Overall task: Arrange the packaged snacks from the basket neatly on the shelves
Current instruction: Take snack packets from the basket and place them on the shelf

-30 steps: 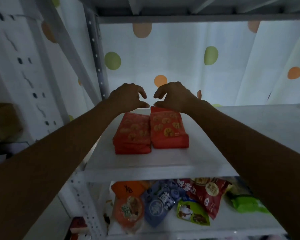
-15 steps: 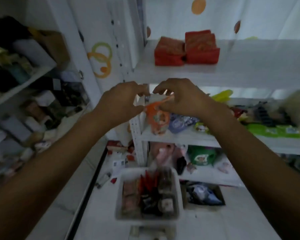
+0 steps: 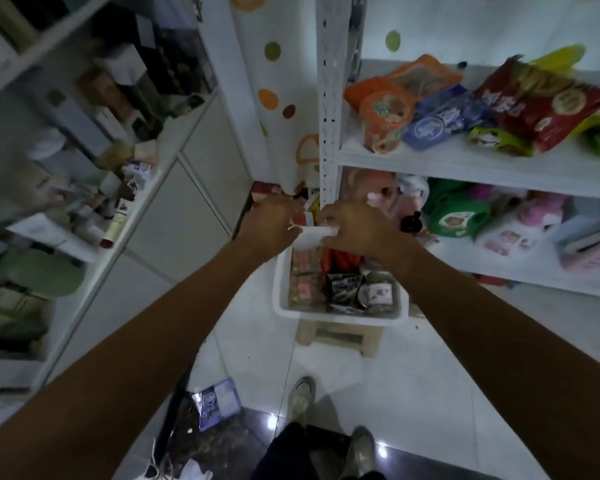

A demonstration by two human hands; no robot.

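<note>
Reaching down together, the left hand [image 3: 267, 226] and the right hand [image 3: 357, 230] are meeting over the far end of the white basket [image 3: 280, 303]. The knuckles are facing the camera and the fingers are curling inward toward each other. Both forearms are stretching out long and nearly straight from the bottom corners of the view, converging like a wedge on one spot.

The basket is sitting on a low stool [image 3: 340, 337] just beside the shelf upright [image 3: 328, 98], probably so the stock is lying within easy reach. Inside it, red packets [image 3: 303, 284] are standing on edge along the left wall. A dark foil packet [image 3: 343, 289] and a round tub [image 3: 378, 292] are filling the near right part. Standing them like that leaves their tops free for pinching.

Motion blur is smearing the fingertips, and something pale and something red are showing between the hands. I cannot tell whether either hand is gripping a packet or merely curling above the rim.

On the middle shelf [image 3: 465, 162], an orange pouch [image 3: 385, 119], a blue pouch [image 3: 440, 121] and a big red bag [image 3: 541, 105] are lying overlapped and leaning on one another. That row is looking loose rather than neat. Plenty of snacks are waiting in the basket, so the task seems far from finished.
</note>
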